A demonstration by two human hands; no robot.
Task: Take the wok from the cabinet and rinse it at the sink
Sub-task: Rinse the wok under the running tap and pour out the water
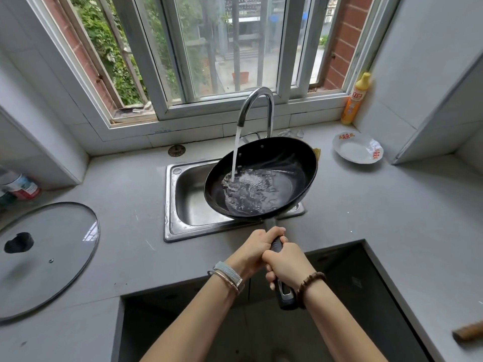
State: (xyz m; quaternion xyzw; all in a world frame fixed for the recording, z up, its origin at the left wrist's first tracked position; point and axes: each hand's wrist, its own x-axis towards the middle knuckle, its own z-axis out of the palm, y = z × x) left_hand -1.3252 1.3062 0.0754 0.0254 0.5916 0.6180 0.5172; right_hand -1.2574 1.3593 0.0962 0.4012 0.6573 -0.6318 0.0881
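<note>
So you're standing at a grey table (125, 210) that wraps around under a big sliding window (209, 48). A glass lid (52, 257) with a black knob lies flat on the table, off to your left. The wok (290, 160) is the main thing here: black, round and fairly shallow, with a glossy inside and two small rivets on the far wall. It's up in the air over the right part of the steel sink (188, 205), and its right side hangs past the sink's edge. It's tipped a bit toward you, so water is pooling, all rippled and bubbly, in the near-left part of the bowl. The curved chrome faucet (258, 100) is running, and the stream (235, 152) lands inside the wok near its left side. Both your hands are on the long black handle (275, 245). Your left hand (257, 246) is up front close to the pan, with its fingers (271, 232) wrapped tight round the handle. Your right hand (285, 265) is just behind, touching the left, and its fingers (270, 276) are curled under the handle too. Over on the right there's a white dish (358, 150) on the table, and a yellow bottle (355, 100) stands in the window corner.
</note>
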